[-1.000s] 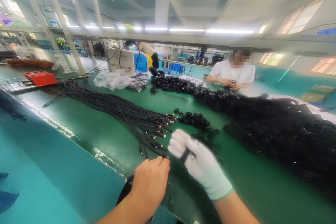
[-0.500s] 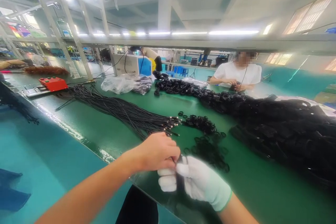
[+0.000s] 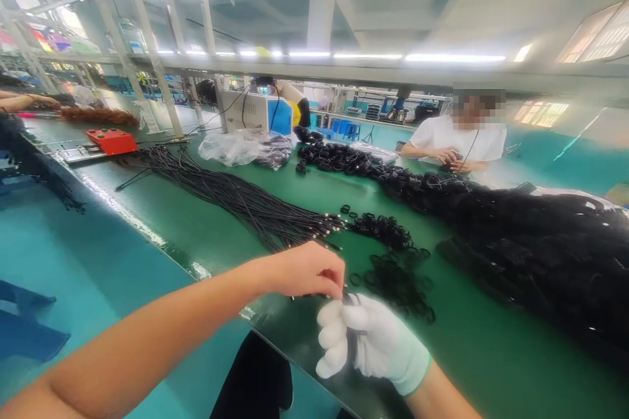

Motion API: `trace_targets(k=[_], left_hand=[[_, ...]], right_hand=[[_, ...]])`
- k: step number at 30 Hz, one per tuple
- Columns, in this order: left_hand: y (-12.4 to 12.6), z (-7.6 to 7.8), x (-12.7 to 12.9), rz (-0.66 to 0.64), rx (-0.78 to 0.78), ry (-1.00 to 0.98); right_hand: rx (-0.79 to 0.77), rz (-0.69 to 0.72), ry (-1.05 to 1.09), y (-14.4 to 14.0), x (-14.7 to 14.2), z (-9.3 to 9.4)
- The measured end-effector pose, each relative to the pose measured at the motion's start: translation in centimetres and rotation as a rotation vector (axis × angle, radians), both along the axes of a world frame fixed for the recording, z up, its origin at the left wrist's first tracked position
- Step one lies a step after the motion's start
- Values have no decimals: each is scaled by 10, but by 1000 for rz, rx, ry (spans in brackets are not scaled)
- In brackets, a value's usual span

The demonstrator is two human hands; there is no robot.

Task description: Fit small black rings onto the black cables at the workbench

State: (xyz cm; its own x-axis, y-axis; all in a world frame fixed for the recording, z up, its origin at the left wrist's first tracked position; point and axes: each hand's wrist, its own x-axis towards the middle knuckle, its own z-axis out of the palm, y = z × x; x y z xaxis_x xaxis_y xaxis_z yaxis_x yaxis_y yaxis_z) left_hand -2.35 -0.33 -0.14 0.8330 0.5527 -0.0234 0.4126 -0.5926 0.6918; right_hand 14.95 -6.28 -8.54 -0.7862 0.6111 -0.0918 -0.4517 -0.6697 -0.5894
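My right hand (image 3: 381, 344), in a white glove, is closed around a coiled black cable (image 3: 352, 347) that stands upright in its fist. My bare left hand (image 3: 312, 272) is just above it, thumb and fingertips pinched at the coil's upper end. Whatever lies between those fingertips is too small to make out. Beyond the left hand a long bundle of black cables (image 3: 230, 200) lies on the green table (image 3: 314, 186), metal-tipped ends toward me. Small black rings (image 3: 386, 229) lie in a heap beside those tips, with looser black rings (image 3: 398, 281) nearer my right hand.
A large pile of coiled black cables (image 3: 531, 249) covers the table's right side. Further back are a clear plastic bag (image 3: 230, 147), a white-and-blue machine (image 3: 255, 112) and a red box (image 3: 113, 142). A person in a white shirt (image 3: 459, 141) works across the table.
My left hand has risen slightly from the coil, its fingertips now at the upper end. The right hand has shifted a little to the right, still holding the coil. The view has tilted slightly.
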Motion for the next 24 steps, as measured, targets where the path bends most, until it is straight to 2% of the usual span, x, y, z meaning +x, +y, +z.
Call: trace_targets(k=[2,4,7,9,11,15,17,21,24], left_hand=[[-3,-11,-1,130,-275,-112],[-11,-24,0,239,-401,-233],[-27,-41,3,381,-347,-411],[-35,-49,4,455,-282,-496],[-41,-52,3,471,-303,-552],[-47,-53,1,360,-495,-649],[-49,-52,2,347,-458,-672],[-59,-51,3,413,-252,-686],[-69,-52,2,461,-63,-706]], right_hand=[[-29,-12,21,-1,-1,2],[-19,-31,17,-1,-3,4],[46,-91,-31,0,-6,11],[144,-121,-89,0,-8,17],[251,-107,-152,-1,-9,24],[385,-48,-213,-5,-10,43],[432,-7,-223,-7,-10,52],[511,94,-286,-12,-12,65],[626,123,-509,-17,-12,72]])
